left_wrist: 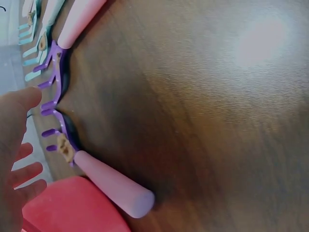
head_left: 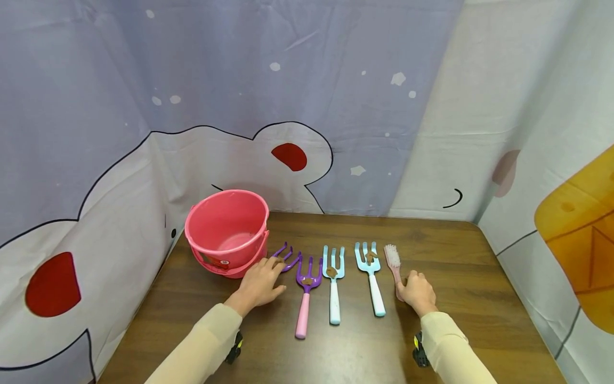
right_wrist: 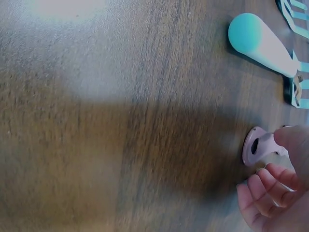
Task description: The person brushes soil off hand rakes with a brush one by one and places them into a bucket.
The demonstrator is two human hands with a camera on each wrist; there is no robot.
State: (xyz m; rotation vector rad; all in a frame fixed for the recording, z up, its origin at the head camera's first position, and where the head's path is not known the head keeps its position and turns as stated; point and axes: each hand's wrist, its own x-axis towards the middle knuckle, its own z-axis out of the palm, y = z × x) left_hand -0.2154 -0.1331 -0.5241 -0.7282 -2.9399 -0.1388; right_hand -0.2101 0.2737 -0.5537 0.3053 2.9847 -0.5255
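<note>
My left hand (head_left: 261,282) is over a small purple rake with a pink handle (left_wrist: 113,183), its fingers spread and partly covering the prongs in the head view. Beside it lies a second purple rake (head_left: 305,312), then two light blue rakes (head_left: 334,298) (head_left: 376,293) with white handles. Brown lumps stick to the rakes. At the right end of the row, my right hand (head_left: 419,292) is at the handle of a pink brush (head_left: 393,258) with pale bristles. Its thumb overlaps the handle (right_wrist: 256,147), fingers loosely bent beside it; the brush lies on the table.
A pink bucket (head_left: 225,213) with its handle hanging down stands at the back left, close to my left hand. The brown wooden table (head_left: 460,277) meets a printed cloth (head_left: 364,186) at the back and sides.
</note>
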